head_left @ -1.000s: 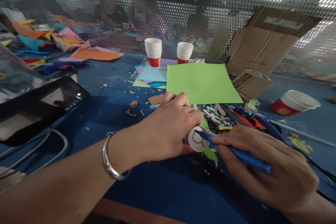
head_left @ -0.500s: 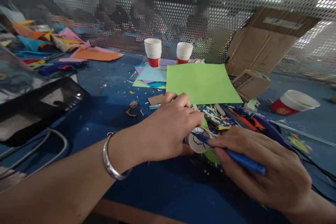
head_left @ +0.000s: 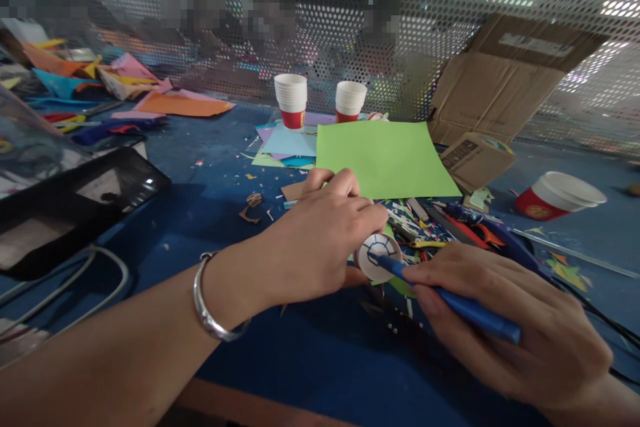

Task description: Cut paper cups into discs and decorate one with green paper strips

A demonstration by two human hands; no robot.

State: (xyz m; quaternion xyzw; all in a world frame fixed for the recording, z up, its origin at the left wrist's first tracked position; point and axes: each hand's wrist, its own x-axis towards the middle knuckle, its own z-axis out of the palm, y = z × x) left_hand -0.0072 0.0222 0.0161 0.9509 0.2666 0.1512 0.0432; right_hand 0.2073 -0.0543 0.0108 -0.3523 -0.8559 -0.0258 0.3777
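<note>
Over blue table (head_left: 300,363), left hand (head_left: 325,240) grips round-faced white piece (head_left: 376,271); right hand (head_left: 525,303), slim blue marker (head_left: 473,311).

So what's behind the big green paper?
Behind the green paper stands a stack of cups, with a perforated screen farther back. The paper covers the stack's bottom, so what the cups stand on can't be seen.

The pen (head_left: 475,313) at lower right is smooth plastic with a dull sheen; the white disc (head_left: 379,245) under its tip looks matt. At lower left, a bracelet (head_left: 199,301) of polished metal shines. The green sheet (head_left: 380,160) near the centre is smooth, matt paper. The cardboard (head_left: 500,90) at upper right is matt and creased. Glossy black plastic faces the case (head_left: 135,177) at left.
</note>
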